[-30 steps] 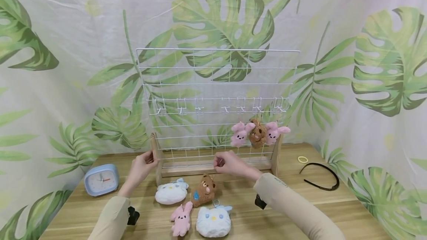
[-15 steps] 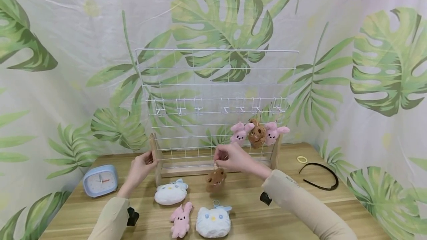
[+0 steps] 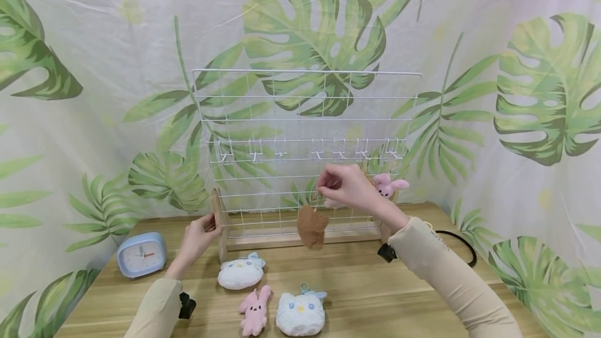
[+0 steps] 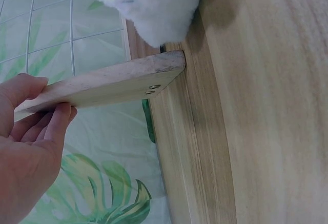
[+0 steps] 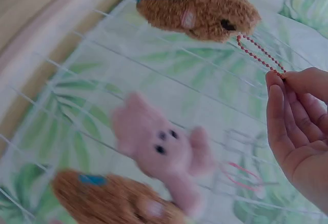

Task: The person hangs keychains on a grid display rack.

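My right hand [image 3: 349, 186] pinches the ball chain [image 5: 259, 52] of a brown plush bear [image 3: 312, 227]. The bear dangles in front of the white wire grid rack [image 3: 307, 71], its back to the head camera. My left hand [image 3: 199, 236] grips the rack's wooden side post [image 4: 113, 80] between thumb and fingers. Several white hooks [image 3: 255, 156] sit in a row across the grid. A pink plush rabbit [image 3: 385, 185] hangs at the right; a second rabbit [image 5: 159, 137] and another bear [image 5: 102, 198] are mostly hidden behind my right hand in the head view.
Two white plush cat heads [image 3: 240, 273] [image 3: 300, 314] and a pink rabbit [image 3: 255, 311] lie on the wooden table [image 3: 366, 296] before the rack. A blue clock [image 3: 142, 255] stands left. A black headband [image 3: 467, 246] lies right, partly behind the sleeve.
My right hand has lifted the brown bear off the table by its chain and carried it up and right toward the grid. My left hand stays on the post.
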The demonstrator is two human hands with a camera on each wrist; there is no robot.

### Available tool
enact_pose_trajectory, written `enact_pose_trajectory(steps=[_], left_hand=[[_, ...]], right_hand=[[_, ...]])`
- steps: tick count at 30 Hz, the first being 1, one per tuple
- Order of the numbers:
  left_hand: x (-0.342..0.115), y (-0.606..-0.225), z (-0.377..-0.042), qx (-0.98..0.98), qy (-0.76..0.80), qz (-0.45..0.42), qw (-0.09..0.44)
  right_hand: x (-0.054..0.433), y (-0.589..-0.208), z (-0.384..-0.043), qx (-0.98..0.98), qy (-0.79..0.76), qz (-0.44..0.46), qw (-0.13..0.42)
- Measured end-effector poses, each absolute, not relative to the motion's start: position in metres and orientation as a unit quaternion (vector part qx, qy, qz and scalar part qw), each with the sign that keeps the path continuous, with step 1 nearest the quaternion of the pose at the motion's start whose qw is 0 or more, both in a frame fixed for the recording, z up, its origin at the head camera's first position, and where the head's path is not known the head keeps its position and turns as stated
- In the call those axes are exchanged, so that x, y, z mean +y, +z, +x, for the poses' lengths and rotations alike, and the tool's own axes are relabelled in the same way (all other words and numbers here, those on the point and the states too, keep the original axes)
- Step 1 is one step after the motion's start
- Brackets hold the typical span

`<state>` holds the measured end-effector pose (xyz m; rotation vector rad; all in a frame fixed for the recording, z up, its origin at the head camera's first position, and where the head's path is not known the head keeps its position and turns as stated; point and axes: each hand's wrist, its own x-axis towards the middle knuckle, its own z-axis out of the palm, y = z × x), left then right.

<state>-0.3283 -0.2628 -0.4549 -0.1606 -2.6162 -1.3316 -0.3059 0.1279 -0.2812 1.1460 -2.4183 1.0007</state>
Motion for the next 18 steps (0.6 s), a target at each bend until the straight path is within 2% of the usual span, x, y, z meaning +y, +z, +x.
enact_pose_trajectory(steps=[7,18], left_hand=[[-0.264,-0.455,-0.329,-0.884,-0.452,-0.058,0.106],[-0.264,-0.456,-0.329,-0.88,-0.458,-0.061,0.108]], right_hand=[[0.132,-0.249,-0.307,-0.833,0.332,0.398,0.192],[0.127,-0.231,-0.323,-0.839,0.302,0.397,0.217]])
